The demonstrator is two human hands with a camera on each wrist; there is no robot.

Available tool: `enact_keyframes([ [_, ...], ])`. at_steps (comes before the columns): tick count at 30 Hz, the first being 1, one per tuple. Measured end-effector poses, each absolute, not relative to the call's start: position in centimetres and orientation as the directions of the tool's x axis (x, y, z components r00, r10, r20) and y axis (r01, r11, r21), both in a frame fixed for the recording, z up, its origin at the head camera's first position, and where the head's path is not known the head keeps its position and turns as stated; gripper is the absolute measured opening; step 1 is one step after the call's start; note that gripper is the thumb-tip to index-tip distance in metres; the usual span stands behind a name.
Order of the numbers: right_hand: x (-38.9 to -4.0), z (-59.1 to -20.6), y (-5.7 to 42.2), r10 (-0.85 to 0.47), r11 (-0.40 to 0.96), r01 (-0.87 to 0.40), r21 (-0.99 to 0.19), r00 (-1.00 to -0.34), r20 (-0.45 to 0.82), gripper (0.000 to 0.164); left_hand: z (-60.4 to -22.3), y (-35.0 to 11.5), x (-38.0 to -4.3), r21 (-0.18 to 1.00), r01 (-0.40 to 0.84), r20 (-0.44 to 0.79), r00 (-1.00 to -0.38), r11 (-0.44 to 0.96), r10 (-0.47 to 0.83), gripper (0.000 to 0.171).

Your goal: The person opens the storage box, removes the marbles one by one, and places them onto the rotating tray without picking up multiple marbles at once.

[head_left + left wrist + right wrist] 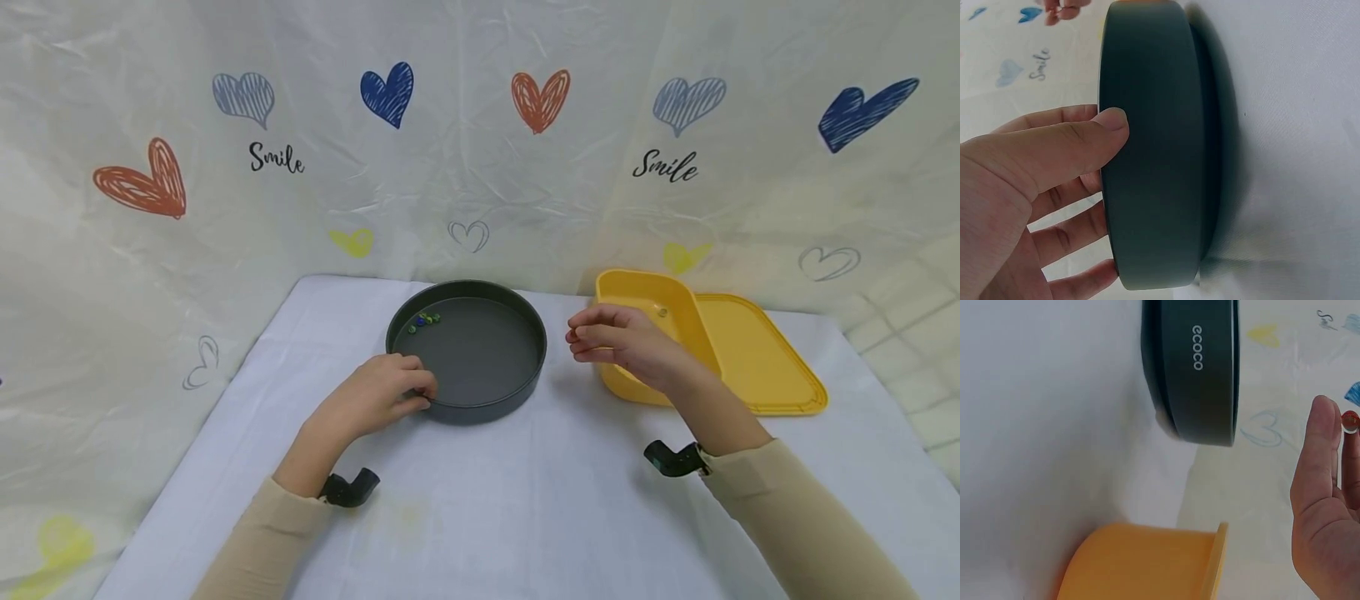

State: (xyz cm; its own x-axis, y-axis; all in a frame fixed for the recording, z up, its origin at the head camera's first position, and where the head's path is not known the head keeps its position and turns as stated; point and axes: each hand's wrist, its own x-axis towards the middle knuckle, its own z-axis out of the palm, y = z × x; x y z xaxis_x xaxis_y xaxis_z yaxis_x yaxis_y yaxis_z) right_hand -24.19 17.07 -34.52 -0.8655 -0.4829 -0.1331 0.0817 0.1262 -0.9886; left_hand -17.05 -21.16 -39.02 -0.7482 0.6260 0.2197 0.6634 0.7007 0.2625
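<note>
A dark grey round tray (pixel 480 350) with a raised wall stands on the table, several small green and blue marbles (pixel 424 320) gathered at its far left inside. My left hand (pixel 378 392) holds its near left rim; in the left wrist view the thumb (pixel 1110 122) lies on the outer wall and the fingers reach over the edge. Between the tray and a yellow box (pixel 615 382), my right hand (pixel 630 337) is raised, pinching a small clear-and-red marble (pixel 1350 422) at its fingertips. One pale marble (pixel 662 312) lies inside the yellow box.
A flat yellow lid (pixel 765 354) lies against the box's right side. White cloth (pixel 480 508) covers the table. Behind it hangs a pale sheet (pixel 465 167) printed with hearts, close to the tray and box.
</note>
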Motion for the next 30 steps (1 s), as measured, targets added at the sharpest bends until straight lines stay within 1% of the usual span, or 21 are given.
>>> enact_keyframes([
  [6, -24.1, -34.8, 16.0, -0.494, 0.131, 0.082, -0.988, -0.859, -0.136, 0.021, -39.0, -21.2, -17.0, 0.239, 0.681, 0.249, -0.732, 0.692, 0.635, 0.012],
  [18, -24.3, -35.2, 13.3, -0.513, 0.119, 0.087, -0.989, -0.848, -0.137, 0.024, -39.1, -21.2, -17.1, 0.241, 0.680, 0.246, -0.733, 0.692, 0.634, 0.012],
  [26, -24.5, -35.7, 11.7, -0.527, 0.105, 0.091, -0.990, -0.840, -0.133, 0.019, -39.1, -21.2, -17.0, 0.248, 0.678, 0.249, -0.735, 0.692, 0.630, 0.012],
  [30, -24.7, -35.9, 10.8, -0.542, 0.068, 0.094, -0.993, -0.832, -0.116, 0.017, -39.0, -21.2, -17.0, 0.241, 0.680, 0.253, -0.732, 0.692, 0.632, 0.013],
])
